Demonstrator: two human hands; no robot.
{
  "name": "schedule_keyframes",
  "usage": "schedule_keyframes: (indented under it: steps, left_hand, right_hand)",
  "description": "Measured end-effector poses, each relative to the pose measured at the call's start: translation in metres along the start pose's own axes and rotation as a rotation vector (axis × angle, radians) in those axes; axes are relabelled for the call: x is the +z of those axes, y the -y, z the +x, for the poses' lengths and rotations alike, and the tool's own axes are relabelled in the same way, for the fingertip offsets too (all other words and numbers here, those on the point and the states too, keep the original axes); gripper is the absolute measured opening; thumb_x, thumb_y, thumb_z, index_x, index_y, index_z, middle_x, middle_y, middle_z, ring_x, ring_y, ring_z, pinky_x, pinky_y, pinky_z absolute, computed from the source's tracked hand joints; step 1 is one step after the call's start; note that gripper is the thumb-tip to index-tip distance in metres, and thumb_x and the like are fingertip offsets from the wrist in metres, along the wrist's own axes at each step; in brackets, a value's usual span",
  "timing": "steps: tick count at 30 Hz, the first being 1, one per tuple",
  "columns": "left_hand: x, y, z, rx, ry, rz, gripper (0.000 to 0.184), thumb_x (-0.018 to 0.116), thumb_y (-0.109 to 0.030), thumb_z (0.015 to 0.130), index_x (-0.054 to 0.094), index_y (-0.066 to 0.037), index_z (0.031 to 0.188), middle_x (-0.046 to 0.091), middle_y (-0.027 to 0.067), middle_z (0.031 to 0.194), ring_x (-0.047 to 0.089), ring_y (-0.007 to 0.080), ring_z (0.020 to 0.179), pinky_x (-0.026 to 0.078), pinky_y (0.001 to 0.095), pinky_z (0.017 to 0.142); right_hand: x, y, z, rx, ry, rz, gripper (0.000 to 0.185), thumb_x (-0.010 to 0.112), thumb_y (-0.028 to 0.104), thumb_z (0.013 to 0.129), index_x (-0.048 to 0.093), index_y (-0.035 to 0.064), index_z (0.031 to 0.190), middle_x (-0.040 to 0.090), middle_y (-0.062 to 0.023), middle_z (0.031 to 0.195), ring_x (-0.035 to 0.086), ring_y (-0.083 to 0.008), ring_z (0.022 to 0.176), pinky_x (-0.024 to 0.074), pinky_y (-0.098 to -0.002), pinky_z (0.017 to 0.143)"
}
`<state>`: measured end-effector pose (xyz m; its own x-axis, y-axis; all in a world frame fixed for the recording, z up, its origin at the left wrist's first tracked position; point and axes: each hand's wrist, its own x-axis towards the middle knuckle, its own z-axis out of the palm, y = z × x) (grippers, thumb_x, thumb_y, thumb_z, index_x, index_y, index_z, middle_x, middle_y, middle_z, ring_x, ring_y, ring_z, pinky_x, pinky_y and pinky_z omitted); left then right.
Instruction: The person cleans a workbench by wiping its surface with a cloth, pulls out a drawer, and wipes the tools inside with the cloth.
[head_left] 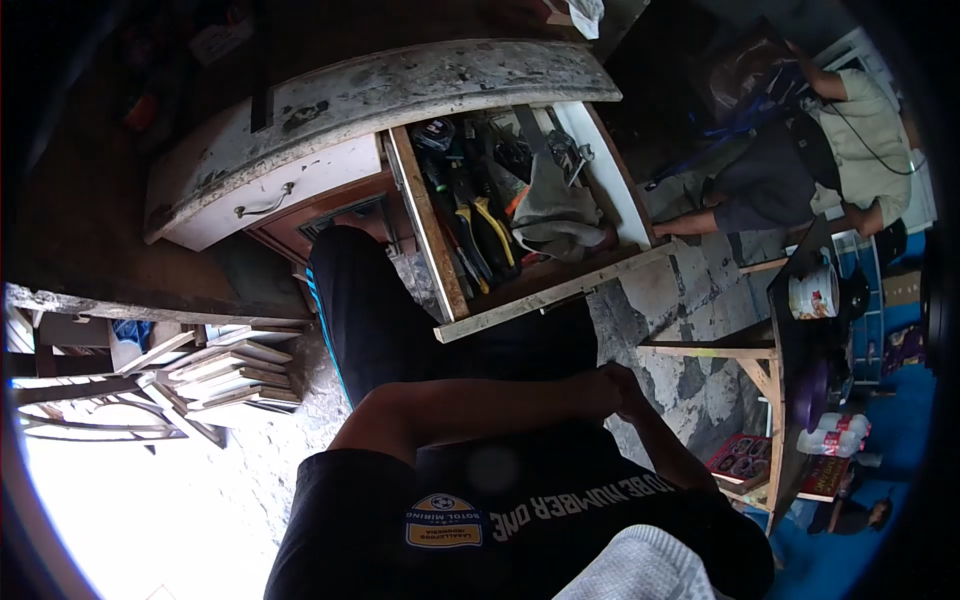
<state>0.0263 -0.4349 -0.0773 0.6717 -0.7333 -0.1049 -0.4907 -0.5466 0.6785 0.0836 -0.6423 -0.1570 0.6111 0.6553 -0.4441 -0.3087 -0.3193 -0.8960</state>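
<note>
My left hand (597, 392) and my right hand (628, 388) meet in front of my body, right of the middle. My left forearm lies across my dark shirt. Both hands are small and in shadow, and their fingers cannot be made out. Beyond them an open drawer (545, 285) juts toward me, apart from both hands. Inside it lie yellow-handled pliers (491, 230), a tape measure (434, 133), a grey cloth or glove (556, 208) and a metal wrench (581, 164), among other tools.
Above the drawer runs a stained white worktop (420, 85). Stacked boards (235, 372) stand at the left. At right, a person in a light shirt (865, 135) is near a wooden-framed table (773, 400) holding a white tub (812, 292) and plastic bottles (835, 436).
</note>
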Motion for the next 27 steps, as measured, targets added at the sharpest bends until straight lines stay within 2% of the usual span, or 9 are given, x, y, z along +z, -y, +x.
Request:
schedule_keyframes:
  steps: [9, 11, 13, 15, 18, 20, 23, 25, 27]
  left_hand:
    - [-0.001, 0.012, -0.007, 0.048, -0.017, -0.068, 0.025, 0.072, -0.025, 0.074, 0.071, 0.000, 0.076, 0.071, 0.0174, 0.082, 0.069, 0.0348, 0.073, 0.056, 0.0443, 0.068]
    - [-0.032, 0.023, -0.010, 0.005, -0.051, -0.190, 0.029, 0.073, -0.029, 0.076, 0.070, 0.000, 0.078, 0.070, 0.0165, 0.083, 0.068, 0.0365, 0.075, 0.056, 0.0446, 0.073]
    - [-0.029, 0.056, 0.002, 0.103, -0.393, -0.127, 0.033, 0.070, -0.037, 0.085, 0.067, -0.004, 0.086, 0.068, 0.0150, 0.087, 0.066, 0.0344, 0.083, 0.052, 0.0443, 0.078]
    - [-0.039, 0.076, 0.005, -0.095, -0.409, -0.117, 0.041, 0.067, -0.041, 0.087, 0.064, -0.002, 0.097, 0.065, 0.0173, 0.099, 0.062, 0.0351, 0.098, 0.049, 0.0450, 0.088]
    - [-0.032, 0.100, 0.015, -0.419, -0.358, -0.039, 0.068, 0.061, -0.051, 0.090, 0.054, 0.006, 0.126, 0.053, 0.0268, 0.132, 0.049, 0.0405, 0.127, 0.039, 0.0462, 0.108]
    - [-0.037, 0.103, 0.020, -0.546, -0.342, -0.080, 0.078, 0.054, -0.056, 0.092, 0.043, 0.008, 0.134, 0.044, 0.0303, 0.139, 0.040, 0.0442, 0.134, 0.032, 0.0495, 0.112]
    - [-0.043, 0.102, 0.028, -0.713, -0.319, -0.126, 0.091, 0.047, -0.062, 0.093, 0.026, 0.009, 0.146, 0.027, 0.0347, 0.149, 0.026, 0.0489, 0.141, 0.022, 0.0543, 0.117]
    - [-0.042, 0.100, 0.031, -0.789, -0.315, -0.159, 0.100, 0.047, -0.065, 0.091, 0.013, 0.009, 0.151, 0.014, 0.0368, 0.154, 0.017, 0.0510, 0.144, 0.016, 0.0573, 0.118]
    - [-0.037, 0.106, 0.034, -0.776, -0.339, -0.162, 0.102, 0.049, -0.064, 0.090, 0.012, 0.009, 0.150, 0.013, 0.0375, 0.154, 0.016, 0.0516, 0.144, 0.015, 0.0578, 0.118]
  right_hand:
    - [0.006, 0.019, 0.068, -0.124, -0.402, -0.201, 0.009, 0.058, 0.014, 0.098, 0.059, 0.0055, 0.101, 0.056, 0.0007, 0.081, 0.052, -0.0077, 0.066, 0.0444, -0.0237, 0.060]
    - [-0.008, 0.019, 0.066, 0.051, -0.138, 0.220, 0.007, 0.058, 0.010, 0.097, 0.060, 0.0072, 0.103, 0.059, 0.0019, 0.086, 0.055, -0.0054, 0.072, 0.0461, -0.0226, 0.062]
    - [-0.012, 0.026, 0.048, 0.136, -0.045, 0.394, 0.010, 0.059, 0.008, 0.095, 0.060, 0.0070, 0.105, 0.061, 0.0010, 0.089, 0.059, -0.0074, 0.074, 0.0503, -0.0261, 0.065]
    - [-0.011, 0.021, 0.037, 0.176, 0.194, 0.136, 0.016, 0.059, 0.006, 0.094, 0.061, 0.0060, 0.110, 0.065, -0.0008, 0.097, 0.064, -0.0111, 0.083, 0.0538, -0.0285, 0.073]
    - [0.008, 0.009, 0.043, 0.179, 0.031, 0.257, 0.028, 0.059, 0.010, 0.095, 0.058, -0.0014, 0.121, 0.066, -0.0073, 0.112, 0.065, -0.0177, 0.098, 0.0526, -0.0317, 0.086]
    - [0.012, 0.006, 0.050, 0.162, -0.100, 0.216, 0.039, 0.061, 0.022, 0.094, 0.058, -0.0063, 0.122, 0.066, -0.0090, 0.109, 0.063, -0.0191, 0.095, 0.0508, -0.0335, 0.087]
    - [0.018, 0.014, 0.046, 0.193, -0.186, 0.448, 0.039, 0.061, 0.019, 0.094, 0.057, -0.0073, 0.123, 0.064, -0.0121, 0.116, 0.063, -0.0218, 0.101, 0.0506, -0.0338, 0.091]
    - [0.012, 0.006, 0.054, -0.290, -0.061, -0.195, 0.035, 0.060, 0.016, 0.095, 0.058, -0.0069, 0.122, 0.063, -0.0140, 0.119, 0.063, -0.0240, 0.104, 0.0505, -0.0366, 0.095]
    - [0.011, 0.008, 0.058, 0.137, -0.105, 0.680, 0.032, 0.059, 0.012, 0.096, 0.058, -0.0054, 0.122, 0.063, -0.0143, 0.121, 0.063, -0.0257, 0.107, 0.0503, -0.0381, 0.098]
